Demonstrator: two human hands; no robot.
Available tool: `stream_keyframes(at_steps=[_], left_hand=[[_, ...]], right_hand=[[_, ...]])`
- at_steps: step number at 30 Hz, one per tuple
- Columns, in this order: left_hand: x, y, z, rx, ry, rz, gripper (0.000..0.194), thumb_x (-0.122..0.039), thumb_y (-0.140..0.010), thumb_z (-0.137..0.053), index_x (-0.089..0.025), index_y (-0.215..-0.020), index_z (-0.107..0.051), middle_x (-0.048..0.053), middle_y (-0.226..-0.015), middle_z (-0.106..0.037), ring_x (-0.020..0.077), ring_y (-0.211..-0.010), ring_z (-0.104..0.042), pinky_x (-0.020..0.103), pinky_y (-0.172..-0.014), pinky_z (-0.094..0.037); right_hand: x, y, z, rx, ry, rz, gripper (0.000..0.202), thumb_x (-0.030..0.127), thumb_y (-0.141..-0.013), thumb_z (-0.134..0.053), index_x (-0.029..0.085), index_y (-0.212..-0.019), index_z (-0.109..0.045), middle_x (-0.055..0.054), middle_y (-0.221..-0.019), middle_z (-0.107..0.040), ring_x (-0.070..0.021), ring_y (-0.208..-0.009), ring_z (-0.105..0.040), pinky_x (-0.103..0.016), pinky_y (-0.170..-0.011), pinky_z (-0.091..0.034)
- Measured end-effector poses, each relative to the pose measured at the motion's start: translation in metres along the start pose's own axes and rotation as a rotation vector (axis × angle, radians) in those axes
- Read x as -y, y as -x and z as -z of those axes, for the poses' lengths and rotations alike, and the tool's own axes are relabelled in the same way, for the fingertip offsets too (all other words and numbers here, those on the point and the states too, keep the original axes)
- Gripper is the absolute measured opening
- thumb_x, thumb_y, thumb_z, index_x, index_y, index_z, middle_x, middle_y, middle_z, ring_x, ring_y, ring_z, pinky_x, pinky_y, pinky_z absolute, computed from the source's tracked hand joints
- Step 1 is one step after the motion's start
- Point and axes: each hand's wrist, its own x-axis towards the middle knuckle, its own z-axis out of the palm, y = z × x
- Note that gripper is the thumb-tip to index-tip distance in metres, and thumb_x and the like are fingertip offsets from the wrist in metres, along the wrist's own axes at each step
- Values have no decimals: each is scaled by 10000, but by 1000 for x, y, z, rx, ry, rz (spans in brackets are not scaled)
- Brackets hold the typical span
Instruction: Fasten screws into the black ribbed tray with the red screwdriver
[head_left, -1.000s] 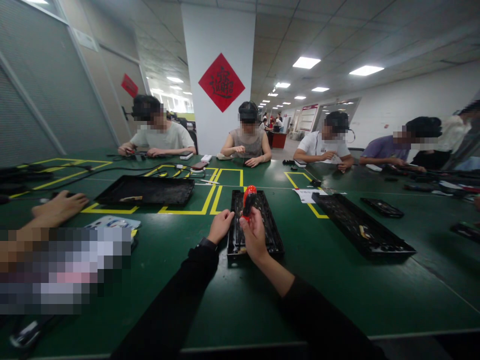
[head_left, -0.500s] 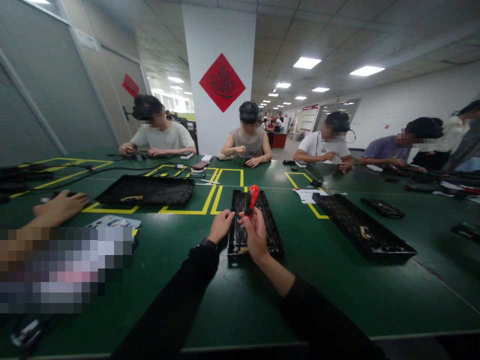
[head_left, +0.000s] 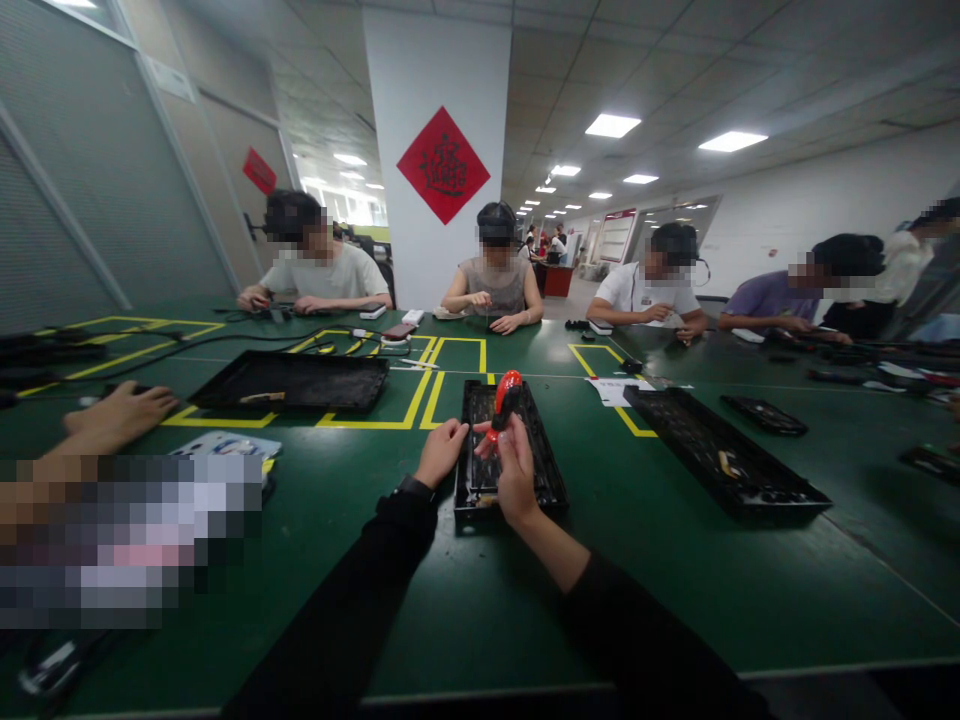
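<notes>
The right hand (head_left: 516, 470) grips a red screwdriver (head_left: 505, 397), tip down in the black tray (head_left: 480, 480) on the green desk (head_left: 675, 560). The left hand (head_left: 441, 450) curls on the tray's edge. The work looks unfinished.

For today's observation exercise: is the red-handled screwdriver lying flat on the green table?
No, the right hand holds the red-handled screwdriver upright over the black keyboard frame, while the left hand rests at the frame's edge.

The right hand (head_left: 516, 470) hides the screwdriver's (head_left: 505, 396) shaft and tip. Small parts inside the black tray (head_left: 546, 470) are too small to identify. A near-left co-worker's arm (head_left: 112, 420) is cut off by the edge.
</notes>
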Motion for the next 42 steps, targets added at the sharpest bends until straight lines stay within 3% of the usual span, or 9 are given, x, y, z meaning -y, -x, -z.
stream_keyframes(at_steps=[4, 10, 16, 20, 24, 28, 37, 42], left_hand=[[2, -1, -1, 0, -13, -20, 361, -421, -833, -380, -172, -572, -382, -39, -561, -436, 93, -563, -380, 228, -538, -238], [1, -2, 0, 10, -19, -43, 363, -417, -838, -379, -173, -570, -367, -45, -549, -402, 93, -564, -383, 231, -546, -244], [1, -1, 0, 6, -6, -24, 364, -425, -838, -375, -172, -577, -393, -39, -558, -432, 95, -565, -391, 231, -540, -241], [2, -1, 0, 1, -7, -18, 362, -425, -837, -379, -172, -579, -392, -42, -557, -437, 94, -563, -390, 229, -542, -240], [0, -1, 1, 6, -22, -16, 355, -411, -835, -383, -172, -572, -376, -43, -554, -430, 92, -566, -388, 228, -547, -243], [-1, -1, 1, 5, -31, -15, 355, -402, -832, -388, -173, -562, -360, -45, -546, -410, 93, -569, -384, 228, -552, -247], [-1, -1, 1, 11, -10, 2, 353, -405, -831, -384, -173, -566, -369, -44, -551, -413, 92, -564, -376, 228, -542, -238], [0, -2, 0, 7, -12, -20, 354, -406, -835, -382, -175, -568, -360, -45, -549, -405, 93, -562, -379, 231, -544, -240]], right_hand=[[-3, -1, 1, -15, 60, -7, 250, 318, -874, -473, 211, -1100, -484, -21, -904, -568, -109, -667, -531, -252, -639, -446], [-8, -4, 5, -65, 179, 33, 269, 334, -844, -514, 207, -1079, -543, -39, -967, -547, -151, -855, -535, -286, -762, -461], [-6, -1, 3, -75, 42, -3, 359, 353, -895, -422, 207, -1221, -456, -64, -1024, -602, -157, -824, -571, -313, -768, -457], [-4, 1, 1, -58, 89, 11, 306, 351, -916, -371, 196, -1139, -512, -50, -956, -607, -137, -760, -553, -294, -740, -452], [-5, -1, 3, -70, 175, 37, 281, 347, -892, -434, 202, -1119, -514, -32, -917, -557, -123, -725, -520, -257, -673, -444], [-7, -4, 6, -105, 275, 60, 224, 333, -879, -463, 202, -1034, -556, -14, -855, -511, -127, -743, -500, -260, -708, -428], [-4, -4, 2, -104, 97, 25, 292, 326, -914, -368, 201, -1143, -500, -44, -931, -606, -141, -768, -541, -283, -715, -436], [-8, -3, 3, -102, 118, 21, 298, 335, -867, -468, 210, -1137, -486, -43, -979, -573, -138, -791, -540, -263, -684, -448]])
